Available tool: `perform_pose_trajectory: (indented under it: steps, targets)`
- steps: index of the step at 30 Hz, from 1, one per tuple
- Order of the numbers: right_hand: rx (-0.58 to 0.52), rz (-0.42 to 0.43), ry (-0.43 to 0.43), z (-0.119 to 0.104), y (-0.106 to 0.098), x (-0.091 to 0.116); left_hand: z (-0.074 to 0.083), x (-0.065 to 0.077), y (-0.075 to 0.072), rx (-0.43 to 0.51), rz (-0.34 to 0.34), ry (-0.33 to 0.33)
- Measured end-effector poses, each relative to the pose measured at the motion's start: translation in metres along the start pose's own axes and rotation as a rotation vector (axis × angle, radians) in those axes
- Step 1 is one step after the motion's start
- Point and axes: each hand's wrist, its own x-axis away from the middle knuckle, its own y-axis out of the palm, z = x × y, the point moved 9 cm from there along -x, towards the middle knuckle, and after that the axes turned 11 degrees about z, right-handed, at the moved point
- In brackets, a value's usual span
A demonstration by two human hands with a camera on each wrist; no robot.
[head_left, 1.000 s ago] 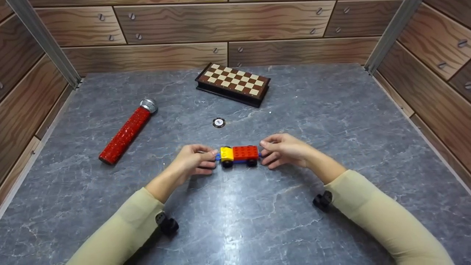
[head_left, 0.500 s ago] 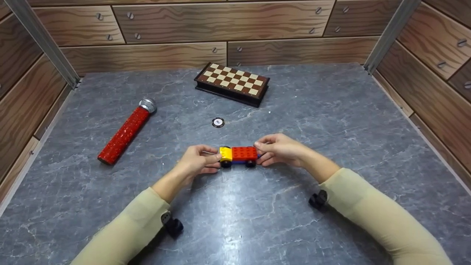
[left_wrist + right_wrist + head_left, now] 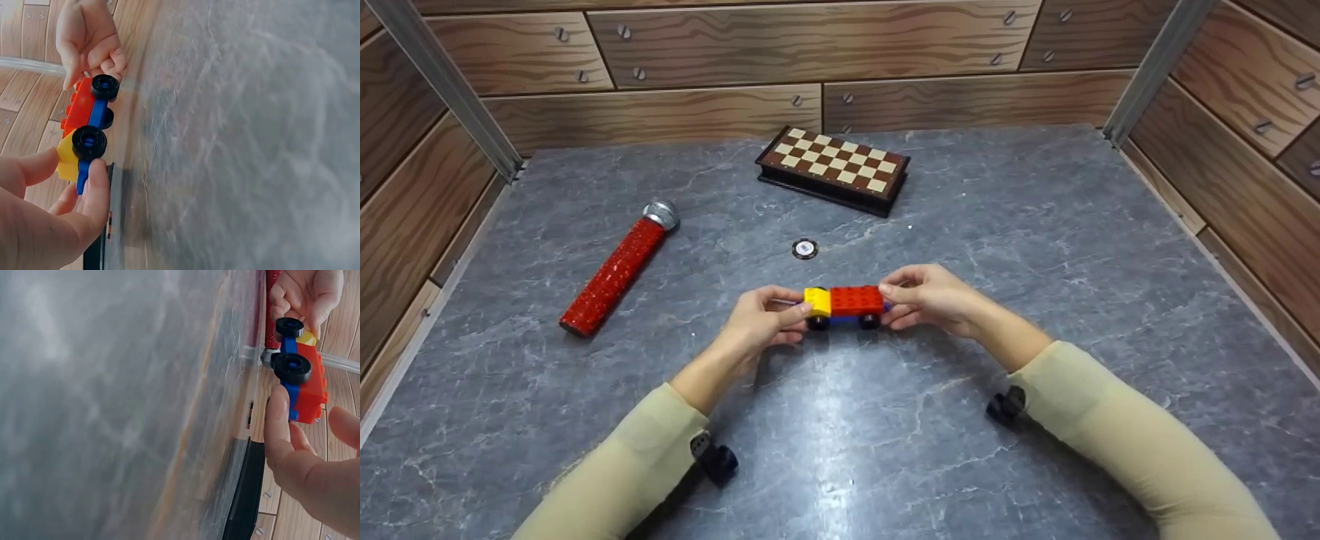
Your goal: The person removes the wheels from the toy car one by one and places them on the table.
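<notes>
A toy car built of plastic bricks is held level just above the grey tabletop. It has a red brick body, a yellow brick at its left end, a blue base and black wheels. My left hand pinches the yellow end, thumb on the yellow brick and fingertips under the blue base. At the red end, my right hand holds the car between thumb and fingers. Fingertips of that hand touch the blue base from below in the right wrist view. The far-side wheels are partly hidden.
Behind the car lies a round black-and-white poker chip. Farther back sits a folded chessboard box. A red glittery microphone with a silver head lies at the left. Wood-patterned walls enclose the table's back and sides.
Both hands have closed in on the car's ends, the left moving right and the right moving left. The car has risen a little off the table.
</notes>
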Motion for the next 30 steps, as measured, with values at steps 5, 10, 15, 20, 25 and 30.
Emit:
perform_pose_trajectory:
  steps: [5, 10, 15, 20, 25, 30]
  targets:
    - [-0.051, 0.017, -0.015, -0.004, 0.000, 0.002, 0.012, 0.003, 0.001, 0.037, 0.004, 0.076]
    - [-0.086, -0.005, -0.039, -0.010, 0.001, 0.005, 0.024, 0.007, -0.001, 0.082, 0.008, 0.141]
    - [-0.116, -0.016, -0.049, -0.012, 0.002, 0.009, 0.030, 0.011, -0.003, 0.115, 0.006, 0.165]
    - [-0.155, -0.019, -0.055, -0.013, 0.004, 0.011, 0.035, 0.013, -0.003, 0.164, 0.000, 0.202]
    - [-0.192, -0.021, -0.063, -0.016, 0.006, 0.015, 0.040, 0.015, -0.003, 0.206, 0.005, 0.233]
    - [-0.229, -0.037, -0.079, -0.018, 0.009, 0.018, 0.046, 0.016, -0.003, 0.245, -0.001, 0.266]
